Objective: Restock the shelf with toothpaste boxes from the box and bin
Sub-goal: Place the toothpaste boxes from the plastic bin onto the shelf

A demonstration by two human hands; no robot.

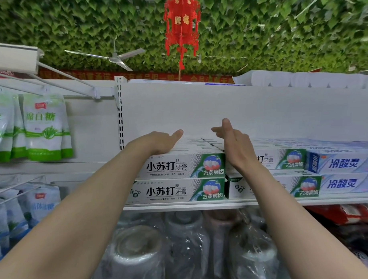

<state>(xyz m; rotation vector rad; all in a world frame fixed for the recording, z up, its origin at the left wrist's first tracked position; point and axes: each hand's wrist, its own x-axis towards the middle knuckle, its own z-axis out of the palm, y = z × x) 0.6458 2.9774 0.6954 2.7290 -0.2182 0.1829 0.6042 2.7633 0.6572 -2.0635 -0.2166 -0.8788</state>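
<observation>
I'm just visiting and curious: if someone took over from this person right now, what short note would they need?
Left hand: open, lying flat on the top green-and-white toothpaste boxes.
Right hand: open, fingers straight, at the gap between the two green-and-white stacks, holding nothing.
Done: two layers of these boxes on the shelf, blue-and-white boxes to their right.
Left: the supply box and bin are out of view, so I can't tell how much remains.
</observation>
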